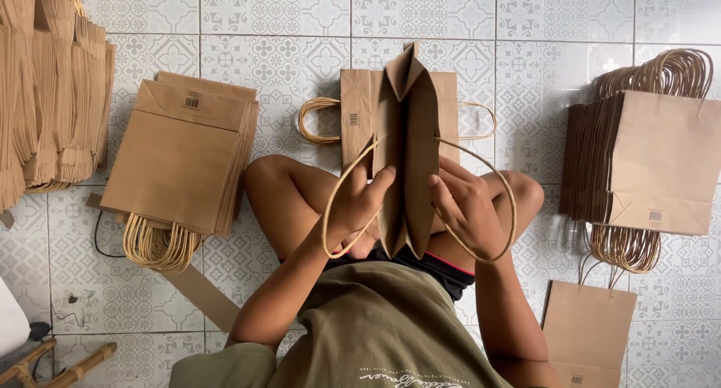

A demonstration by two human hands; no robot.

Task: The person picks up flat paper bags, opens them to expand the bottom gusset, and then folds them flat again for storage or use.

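Note:
I sit cross-legged on a patterned tile floor and hold a brown paper bag (408,147) edge-on above my knees. My left hand (359,206) grips its left side near the opening. My right hand (467,208) grips the right side. The bag's twisted paper handles (502,179) loop out on both sides around my hands. A flat brown bag (355,110) with handles lies on the floor just beyond it, partly hidden.
A stack of flat brown bags (176,159) lies at left with handles toward me. Another stack (653,159) lies at right. More bags (52,87) pile up at the far left. A single bag (587,332) lies by my right elbow.

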